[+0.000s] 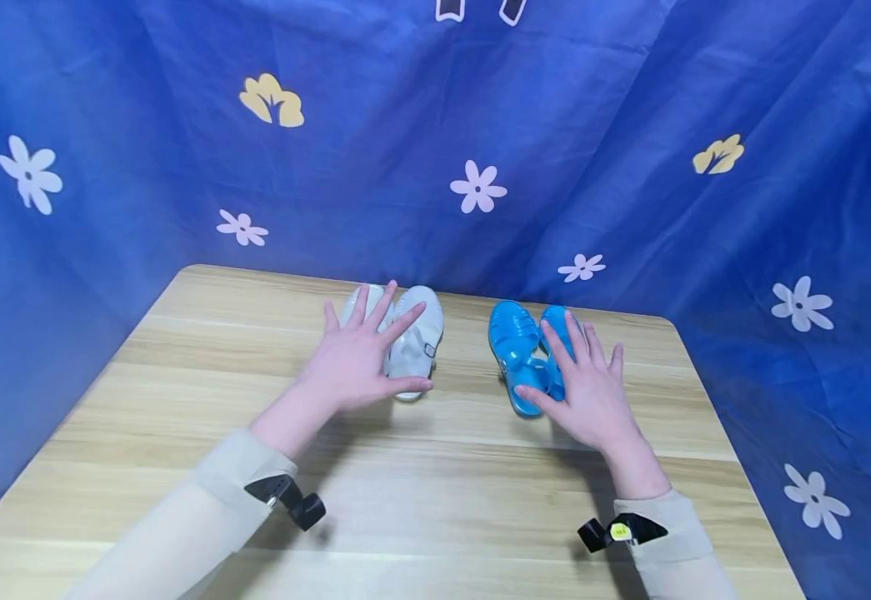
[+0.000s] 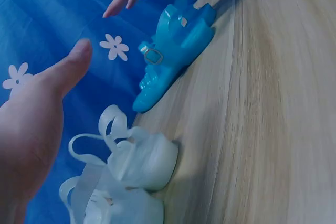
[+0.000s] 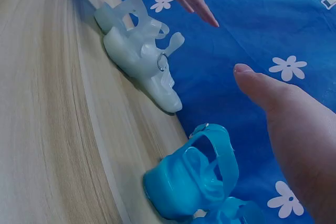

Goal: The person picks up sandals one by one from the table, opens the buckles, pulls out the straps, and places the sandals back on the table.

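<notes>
Two white sandals (image 1: 418, 333) with ankle straps and buckles stand side by side near the table's far edge, left of centre. To their right is a pair of blue sandals (image 1: 512, 337), also strapped and buckled. My left hand (image 1: 352, 358) hovers over the white pair with its fingers spread, hiding part of the left shoe. Above the blue pair my right hand (image 1: 593, 387) is held the same way, covering part of the right shoe. In the wrist views, gaps show between the thumbs and the white sandals (image 2: 144, 161) and blue sandals (image 3: 181, 184). Neither hand holds anything.
The light wood table (image 1: 435, 500) ends just behind the shoes. A blue curtain (image 1: 375, 150) with white flowers and yellow shapes hangs behind it and along both sides. Each sleeve carries a black wrist mount, such as the left wrist mount (image 1: 306, 510).
</notes>
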`<action>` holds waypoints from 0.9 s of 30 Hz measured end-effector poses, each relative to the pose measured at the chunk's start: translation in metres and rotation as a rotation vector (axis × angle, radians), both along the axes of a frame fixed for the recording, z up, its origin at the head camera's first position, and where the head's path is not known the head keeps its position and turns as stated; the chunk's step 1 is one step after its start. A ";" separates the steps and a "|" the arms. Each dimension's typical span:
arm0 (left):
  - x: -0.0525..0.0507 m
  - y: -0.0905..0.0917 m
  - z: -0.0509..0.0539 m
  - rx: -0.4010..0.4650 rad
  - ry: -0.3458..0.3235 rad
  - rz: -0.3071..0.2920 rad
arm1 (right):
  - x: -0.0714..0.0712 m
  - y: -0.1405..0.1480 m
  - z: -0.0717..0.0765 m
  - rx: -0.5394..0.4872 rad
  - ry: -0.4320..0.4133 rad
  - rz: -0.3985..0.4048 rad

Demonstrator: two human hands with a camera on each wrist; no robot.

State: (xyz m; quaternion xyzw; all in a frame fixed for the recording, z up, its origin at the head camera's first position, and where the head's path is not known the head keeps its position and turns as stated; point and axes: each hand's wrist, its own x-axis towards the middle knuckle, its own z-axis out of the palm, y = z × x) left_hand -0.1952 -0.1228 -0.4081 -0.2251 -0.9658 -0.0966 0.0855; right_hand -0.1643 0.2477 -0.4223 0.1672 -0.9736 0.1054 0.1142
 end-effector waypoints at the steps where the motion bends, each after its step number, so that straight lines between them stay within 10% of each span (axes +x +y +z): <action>1: -0.001 0.002 0.000 0.014 -0.008 0.001 | 0.000 0.001 0.000 -0.001 -0.001 -0.003; 27: -0.010 0.062 -0.015 0.076 -0.015 -0.139 | -0.014 0.011 -0.010 -0.044 -0.009 0.031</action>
